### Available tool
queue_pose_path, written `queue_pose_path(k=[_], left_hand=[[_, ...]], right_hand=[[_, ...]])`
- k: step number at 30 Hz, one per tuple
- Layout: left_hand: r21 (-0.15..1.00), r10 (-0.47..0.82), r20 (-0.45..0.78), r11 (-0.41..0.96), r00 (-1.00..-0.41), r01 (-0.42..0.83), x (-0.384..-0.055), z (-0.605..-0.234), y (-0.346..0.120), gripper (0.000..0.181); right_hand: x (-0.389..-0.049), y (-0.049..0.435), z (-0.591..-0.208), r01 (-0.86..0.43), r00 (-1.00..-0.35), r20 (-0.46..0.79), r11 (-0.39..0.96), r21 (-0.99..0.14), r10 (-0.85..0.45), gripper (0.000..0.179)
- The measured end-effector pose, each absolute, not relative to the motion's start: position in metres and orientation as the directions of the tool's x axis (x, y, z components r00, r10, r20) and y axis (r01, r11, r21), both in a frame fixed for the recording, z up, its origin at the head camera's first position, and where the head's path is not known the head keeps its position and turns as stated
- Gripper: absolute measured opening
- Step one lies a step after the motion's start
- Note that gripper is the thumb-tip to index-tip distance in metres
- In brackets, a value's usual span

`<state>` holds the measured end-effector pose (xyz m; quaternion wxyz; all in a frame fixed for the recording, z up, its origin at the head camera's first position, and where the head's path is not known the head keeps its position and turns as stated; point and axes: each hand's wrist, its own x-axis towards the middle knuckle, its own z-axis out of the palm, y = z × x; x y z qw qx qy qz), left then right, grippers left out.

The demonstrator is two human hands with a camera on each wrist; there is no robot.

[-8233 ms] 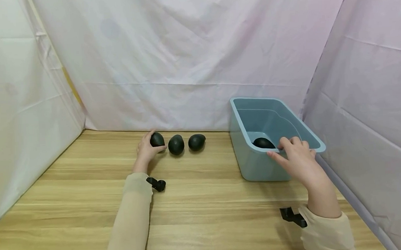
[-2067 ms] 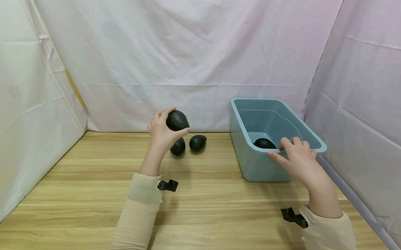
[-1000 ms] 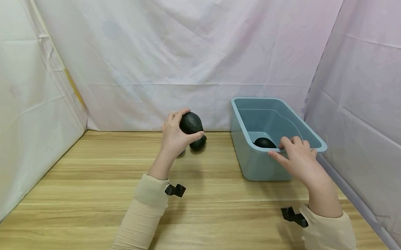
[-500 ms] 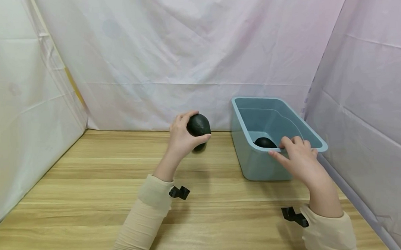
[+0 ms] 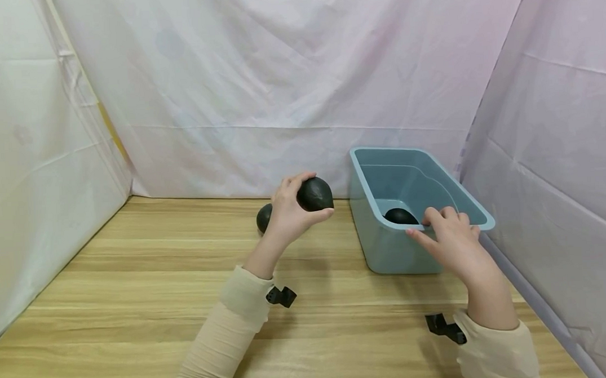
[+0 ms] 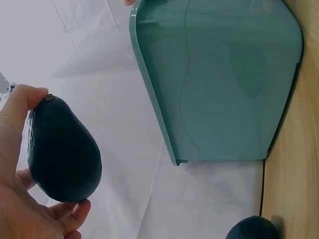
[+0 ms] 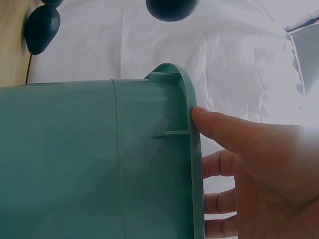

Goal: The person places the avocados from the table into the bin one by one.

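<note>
My left hand (image 5: 290, 215) holds a dark avocado (image 5: 315, 194) in the air, thumb at one end and fingers at the other. In the left wrist view this avocado (image 6: 65, 149) is whole and pear-shaped, apart from the bin. My right hand (image 5: 452, 244) grips the near rim of a blue-green plastic bin (image 5: 361, 220), its thumb outside and fingers over the edge. Inside the bin lies another dark avocado (image 5: 400, 216), partly hidden by the rim. On the table, one avocado (image 5: 264, 218) shows behind my left wrist; the right wrist view shows two there, including one avocado (image 7: 42, 30).
The wooden table (image 5: 135, 309) ends at a white cloth backdrop (image 5: 228, 102). Another cloth wall (image 5: 561, 161) stands close to the right of the bin, and one more closes off the left. Small black cameras are worn on both wrists.
My left hand has picked the leftmost avocado off the table, raised it and carried it rightward past the other two, closer to the bin. My right hand and the bin stay put.
</note>
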<state>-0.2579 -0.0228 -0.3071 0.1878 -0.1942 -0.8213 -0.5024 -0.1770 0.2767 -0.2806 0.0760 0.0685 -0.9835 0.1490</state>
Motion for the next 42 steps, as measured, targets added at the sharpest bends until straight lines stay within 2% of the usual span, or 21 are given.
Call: queue_pose_path(k=[25, 35, 42], left_hand=[[0.763, 0.158, 0.492, 0.394, -0.856, 0.512, -0.258, -0.312, -0.010, 0.074], [0.773, 0.184, 0.463, 0.396, -0.867, 0.496, -0.257, -0.302, 0.005, 0.074], [0.750, 0.218, 0.484, 0.395, -0.848, 0.530, -0.260, -0.294, 0.016, 0.073]], right_hand=[[-0.177, 0.277, -0.281, -0.160, -0.976, 0.187, 0.946, -0.282, -0.110, 0.051], [-0.177, 0.277, -0.281, -0.157, -0.977, 0.184, 0.947, -0.281, -0.107, 0.051], [-0.177, 0.275, -0.281, -0.152, -0.978, 0.183, 0.948, -0.278, -0.103, 0.050]])
